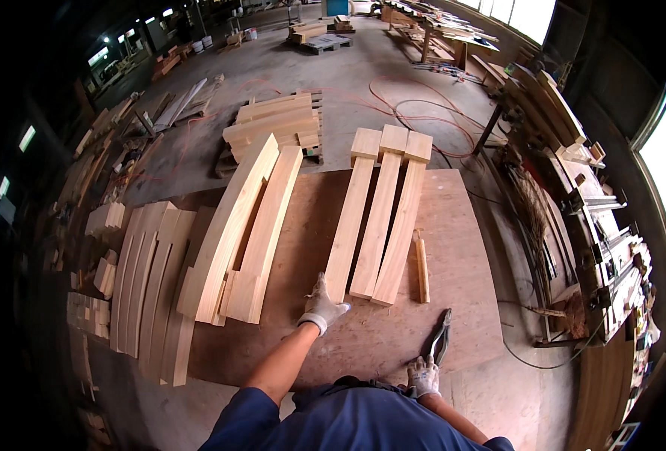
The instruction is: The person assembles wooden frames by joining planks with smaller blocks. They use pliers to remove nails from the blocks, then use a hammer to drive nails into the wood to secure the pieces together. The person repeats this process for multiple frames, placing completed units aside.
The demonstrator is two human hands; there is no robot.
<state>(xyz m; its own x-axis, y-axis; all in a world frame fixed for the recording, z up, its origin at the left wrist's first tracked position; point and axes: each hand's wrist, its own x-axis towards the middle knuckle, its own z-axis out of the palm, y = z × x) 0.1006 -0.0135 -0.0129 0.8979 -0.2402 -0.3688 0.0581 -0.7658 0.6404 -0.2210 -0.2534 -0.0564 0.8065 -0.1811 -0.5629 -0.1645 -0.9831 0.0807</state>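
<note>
Three pale wooden beams (376,218) lie side by side on a brown plywood tabletop (460,248), each with a short block at its far end. My left hand (322,307), in a whitish glove, rests against the near end of the leftmost one, thumb and fingers spread. At the table's near edge my right hand (424,375), also gloved, is closed round the handles of a dark pliers-like tool (442,338), whose tip points away from me. A slim wooden stick or tool handle (422,270) lies right of the beams.
More beams (261,233) lie at the table's left, partly raised on others. Further boards (149,286) stand beyond the left edge. A loaded pallet (273,124) is past the far edge; hoses (423,113) coil on the floor. A rack with timber (573,195) runs along the right.
</note>
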